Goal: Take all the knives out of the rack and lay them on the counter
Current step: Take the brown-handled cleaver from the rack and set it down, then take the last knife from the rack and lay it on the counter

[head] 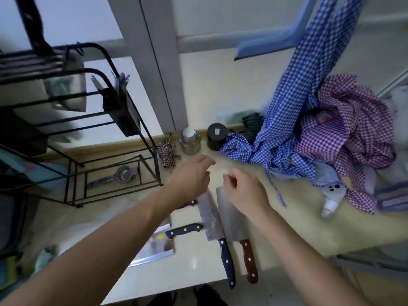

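Note:
A black wire rack (114, 120) stands at the left of the counter (287, 221); a cleaver blade (72, 89) hangs in its upper slots. Three knives lie on the counter in front of me: a cleaver with a red-brown handle (234, 219), a black-handled chef's knife (213, 226), and a black-handled cleaver (159, 244) partly under my left forearm. A fourth dark handle tip (189, 203) shows under my left wrist. My left hand (189, 177) and my right hand (245, 188) hover above the blades with fingers loosely curled, holding nothing.
A glass jar (189, 140) and a black jar (216, 133) stand at the wall. Blue checked cloth (287, 120) and purple checked cloth (353, 133) are heaped at the right. A small white bottle (331, 199) lies there. A metal strainer (123, 173) sits in the rack's base.

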